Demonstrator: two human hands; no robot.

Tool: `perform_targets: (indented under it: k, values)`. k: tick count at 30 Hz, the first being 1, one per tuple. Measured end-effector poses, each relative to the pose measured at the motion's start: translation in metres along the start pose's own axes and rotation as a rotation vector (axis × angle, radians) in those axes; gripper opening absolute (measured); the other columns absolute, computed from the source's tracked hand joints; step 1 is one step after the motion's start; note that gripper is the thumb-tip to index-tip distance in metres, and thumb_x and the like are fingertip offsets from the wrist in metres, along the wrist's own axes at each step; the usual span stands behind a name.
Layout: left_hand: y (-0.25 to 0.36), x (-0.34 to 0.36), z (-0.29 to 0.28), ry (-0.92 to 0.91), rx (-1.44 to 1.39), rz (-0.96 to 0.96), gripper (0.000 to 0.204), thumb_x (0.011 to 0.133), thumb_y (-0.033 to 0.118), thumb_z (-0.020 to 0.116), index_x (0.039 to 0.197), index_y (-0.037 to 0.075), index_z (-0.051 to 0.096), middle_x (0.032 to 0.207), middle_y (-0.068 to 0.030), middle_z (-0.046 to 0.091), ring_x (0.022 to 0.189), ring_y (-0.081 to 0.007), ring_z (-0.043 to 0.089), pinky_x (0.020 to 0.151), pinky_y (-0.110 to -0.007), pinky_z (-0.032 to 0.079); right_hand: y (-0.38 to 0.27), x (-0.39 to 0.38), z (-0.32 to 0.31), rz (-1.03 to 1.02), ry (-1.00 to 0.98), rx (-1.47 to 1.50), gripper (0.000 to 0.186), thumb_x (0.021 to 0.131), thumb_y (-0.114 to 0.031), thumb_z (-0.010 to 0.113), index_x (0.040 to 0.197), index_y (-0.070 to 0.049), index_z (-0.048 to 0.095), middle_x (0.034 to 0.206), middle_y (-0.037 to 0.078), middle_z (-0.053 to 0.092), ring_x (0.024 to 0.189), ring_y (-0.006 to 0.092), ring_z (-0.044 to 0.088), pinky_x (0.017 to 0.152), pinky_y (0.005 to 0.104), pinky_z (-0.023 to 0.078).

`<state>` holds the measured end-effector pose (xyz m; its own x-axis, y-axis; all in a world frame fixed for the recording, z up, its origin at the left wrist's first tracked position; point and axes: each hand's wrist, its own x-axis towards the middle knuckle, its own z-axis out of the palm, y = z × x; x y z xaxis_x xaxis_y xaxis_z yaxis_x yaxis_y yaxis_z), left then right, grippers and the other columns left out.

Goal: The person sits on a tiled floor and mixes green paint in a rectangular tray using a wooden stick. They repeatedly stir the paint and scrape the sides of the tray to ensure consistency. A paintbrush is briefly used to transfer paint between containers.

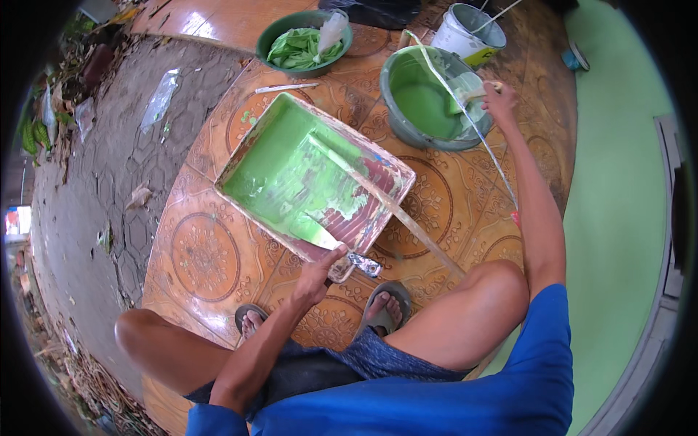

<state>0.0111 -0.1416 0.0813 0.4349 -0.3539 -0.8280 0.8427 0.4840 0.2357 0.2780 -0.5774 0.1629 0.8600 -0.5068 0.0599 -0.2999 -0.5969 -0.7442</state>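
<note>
Paint tray [276, 156] of green paint sat tilted on tiles; left hand [318, 276] gripped its near edge at 6 o'clock. Right hand [500, 98] clutched a paint-smeared tool over the green bucket [407, 127] at 1 o'clock.

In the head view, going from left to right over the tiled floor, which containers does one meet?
Rectangular paint tray with green paint → round dark green bowl with leaves → grey-green round basin of green paint, where the right hand is → white plastic bucket.

tray [392, 168]: plastic, wet glossy paint | floor tiles [203, 254]: glazed, shiny | basin [398, 123]: plastic
</note>
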Motion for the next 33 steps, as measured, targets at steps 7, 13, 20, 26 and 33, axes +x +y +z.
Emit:
perform_targets:
  k: [7,13,20,26,33]
  values:
    - [0.002,-0.001,0.002,-0.031,0.089,0.035,0.041,0.085,0.019,0.072,0.115,-0.004,0.057,0.109,-0.0090,0.063,0.093,-0.0182,0.062,0.079,-0.032,0.054,-0.009,-0.009,-0.076,-0.028,0.213,0.390,0.027,0.093,-0.025,0.060,0.104,-0.001,0.061,0.069,0.005,0.061,0.053,0.0112,0.058,0.047,0.0232,0.047]
    - [-0.004,0.006,-0.005,-0.024,0.052,0.056,0.041,0.083,0.019,0.073,0.115,-0.004,0.060,0.107,-0.0096,0.064,0.093,-0.0174,0.062,0.078,-0.031,0.054,-0.110,-0.058,-0.092,-0.149,-0.029,0.538,0.026,0.093,-0.023,0.060,0.102,0.001,0.062,0.074,0.005,0.062,0.062,0.0113,0.059,0.057,0.0220,0.048]
    - [-0.006,0.011,-0.003,0.045,0.126,0.029,0.040,0.082,0.021,0.075,0.111,-0.004,0.064,0.104,-0.0088,0.066,0.086,-0.0163,0.064,0.073,-0.030,0.054,-0.181,-0.144,0.023,-0.162,-0.691,0.386,0.026,0.096,-0.025,0.056,0.102,-0.001,0.062,0.074,0.003,0.062,0.059,0.0088,0.059,0.052,0.0210,0.048]
    - [-0.017,0.030,-0.015,0.093,0.212,0.017,0.045,0.077,0.024,0.080,0.107,-0.006,0.064,0.099,-0.0107,0.066,0.083,-0.0172,0.064,0.072,-0.029,0.053,-0.165,-0.187,0.125,-0.067,-1.009,0.227,0.023,0.094,-0.023,0.057,0.095,0.000,0.063,0.070,0.003,0.060,0.056,0.0082,0.058,0.050,0.0223,0.049]
    - [-0.018,0.028,-0.013,0.094,0.189,0.068,0.048,0.074,0.024,0.082,0.101,-0.011,0.063,0.096,-0.0147,0.066,0.076,-0.0202,0.064,0.065,-0.032,0.053,-0.156,-0.208,0.141,-0.355,-0.836,-0.137,0.027,0.089,-0.028,0.058,0.093,-0.002,0.064,0.068,0.009,0.061,0.060,0.0155,0.060,0.058,0.0323,0.050]
